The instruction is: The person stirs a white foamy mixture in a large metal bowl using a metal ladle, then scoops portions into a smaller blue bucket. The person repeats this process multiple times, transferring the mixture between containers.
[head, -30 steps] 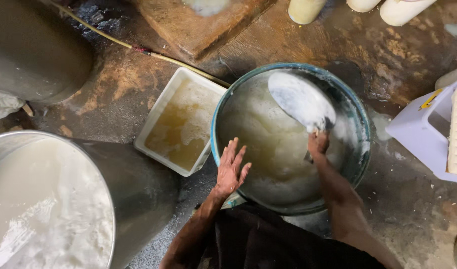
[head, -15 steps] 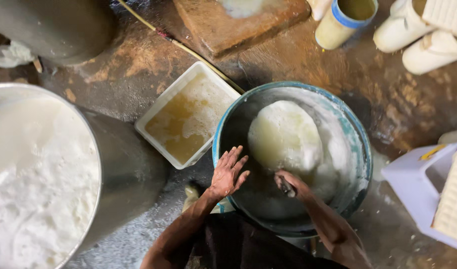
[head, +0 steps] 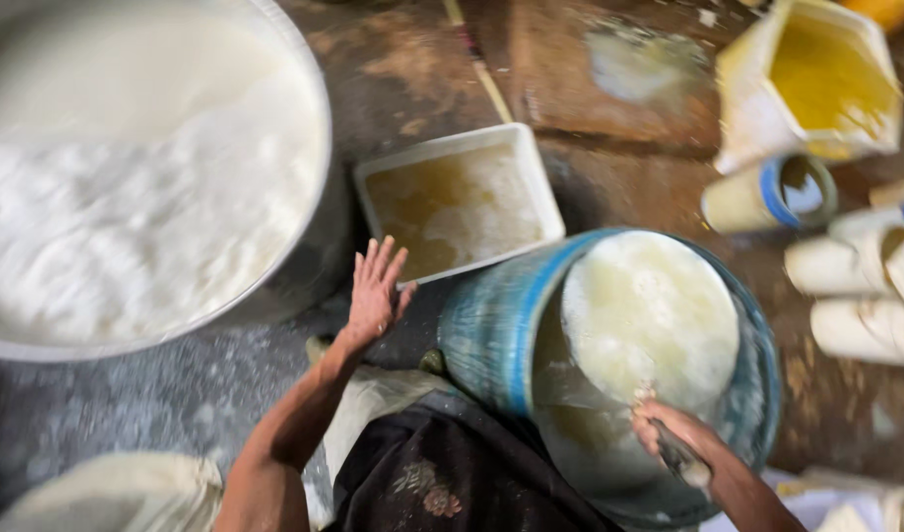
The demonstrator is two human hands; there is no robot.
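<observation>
A person crouches over a blue-rimmed tub [head: 501,315] on a wet, stained floor [head: 609,177], working a wide, flat white scoop [head: 649,315] through cloudy, yellowish liquid. The right hand [head: 673,438] is clenched around the scoop's dark handle at the near side of the tub; the pale disc of the scoop lies tilted inside the tub, its face filmed with froth. The left hand [head: 376,291] is free, fingers spread and holding nothing, raised just beside the tub's outer wall and over the near corner of a white rectangular tray [head: 373,177] of amber liquid. At upper left a large metal vat [head: 314,236] brims with white, foamy curd-like mass. To the right stand a yellow canister [head: 757,108], a cream cup with a blue rim [head: 742,202] and a cluster of pale cylindrical moulds [head: 846,296], blurred in the frame.

The work in hand appears to be skimming or stirring inside the tub, with the scoop mid-stroke. Judging by the tilt, the next move would call for a steady wrist to keep the scoop level, and probably the free hand bracing the tub's rim so that it does not shift or slop.
</observation>
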